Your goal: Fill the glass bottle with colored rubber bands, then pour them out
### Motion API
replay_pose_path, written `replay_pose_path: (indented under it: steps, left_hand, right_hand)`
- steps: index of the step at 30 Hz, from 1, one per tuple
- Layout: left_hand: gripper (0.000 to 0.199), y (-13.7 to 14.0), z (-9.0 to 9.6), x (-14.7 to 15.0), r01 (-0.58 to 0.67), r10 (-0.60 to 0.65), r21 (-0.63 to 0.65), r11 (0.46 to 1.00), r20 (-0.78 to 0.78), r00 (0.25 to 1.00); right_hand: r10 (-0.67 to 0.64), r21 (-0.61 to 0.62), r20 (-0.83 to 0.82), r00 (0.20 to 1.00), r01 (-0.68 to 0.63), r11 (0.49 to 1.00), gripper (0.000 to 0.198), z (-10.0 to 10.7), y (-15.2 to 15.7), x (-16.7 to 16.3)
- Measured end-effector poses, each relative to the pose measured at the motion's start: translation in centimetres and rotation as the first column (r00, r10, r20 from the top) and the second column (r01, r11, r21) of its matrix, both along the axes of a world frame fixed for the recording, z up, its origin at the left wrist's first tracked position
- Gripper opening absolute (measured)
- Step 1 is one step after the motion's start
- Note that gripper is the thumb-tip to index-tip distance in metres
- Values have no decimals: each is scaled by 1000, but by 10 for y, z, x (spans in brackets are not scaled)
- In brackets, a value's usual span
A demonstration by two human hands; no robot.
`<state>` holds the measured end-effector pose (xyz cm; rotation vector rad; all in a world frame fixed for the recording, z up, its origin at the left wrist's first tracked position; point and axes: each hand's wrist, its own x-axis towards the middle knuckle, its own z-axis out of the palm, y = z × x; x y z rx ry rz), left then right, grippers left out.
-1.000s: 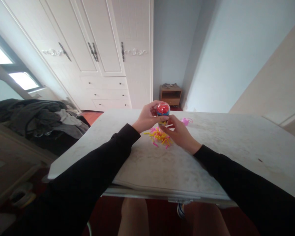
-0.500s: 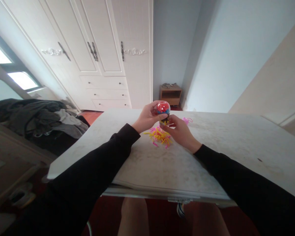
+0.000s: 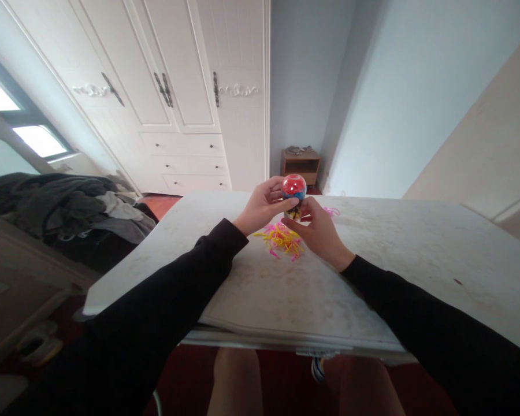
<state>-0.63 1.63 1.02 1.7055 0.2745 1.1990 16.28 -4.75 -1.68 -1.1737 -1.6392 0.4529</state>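
Observation:
A clear rounded container [image 3: 294, 187] with red, blue, black and yellow showing in it is held up above the far part of the table. My left hand [image 3: 267, 203] is closed around its left side, thumb across the front. From the right, my right hand [image 3: 314, 224] grips its lower end between thumb and fingers. Just below, a small heap of yellow and pink strips [image 3: 283, 240] lies on the tabletop. A pink item [image 3: 331, 211] sits behind my right hand, partly hidden by it.
The white, stained table [image 3: 268, 300] has its near edge above my knees. A pile of dark and grey clothes [image 3: 69, 202] lies to the left. Beyond the table stand a white wardrobe [image 3: 182, 153] and a small wooden nightstand [image 3: 300, 166].
The container has shifted slightly to the right and up, and now looks more upright. Both hands keep hold of it, and the strips lie as before.

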Motion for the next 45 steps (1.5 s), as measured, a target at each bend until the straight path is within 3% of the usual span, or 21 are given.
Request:
replay_pose_path:
  steps: [5, 8, 12, 15, 22, 33, 40, 45]
  left_hand:
    - [46, 2, -3, -1, 20, -17, 39, 999, -71, 997]
    - [50, 4, -4, -3, 27, -22, 56, 998, -80, 997]
    - [45, 10, -7, -6, -57, 57, -25, 998, -32, 998]
    - [39, 13, -10, -7, -107, 104, -58, 993, -47, 993]
    - [32, 14, -16, -4, -104, 101, -70, 992, -54, 993]
    - [35, 16, -22, -3, -70, 62, -100, 993, -82, 995]
    - [32, 15, -23, -1, -60, 47, -124, 990, -104, 993]
    - [34, 15, -24, -1, -52, 43, -147, 988, -61, 997]
  right_hand:
    - [140, 22, -148, 979, -138, 990, 45, 8, -5, -1]
    - [103, 116, -228, 968, -78, 990, 50, 12, -8, 1]
    - [66, 108, -177, 982, -47, 993, 82, 12, -10, 4]
    - [63, 68, -104, 993, -56, 996, 91, 10, -12, 5]
    - [64, 144, -1, 998, -63, 988, 79, 6, -16, 6]
    - [122, 106, -11, 992, -120, 987, 70, -3, -7, 6]
    - [175, 223, -20, 984, -166, 960, 63, -9, 3, 6]
    - [201, 207, -32, 979, -191, 960, 64, -11, 2, 6]
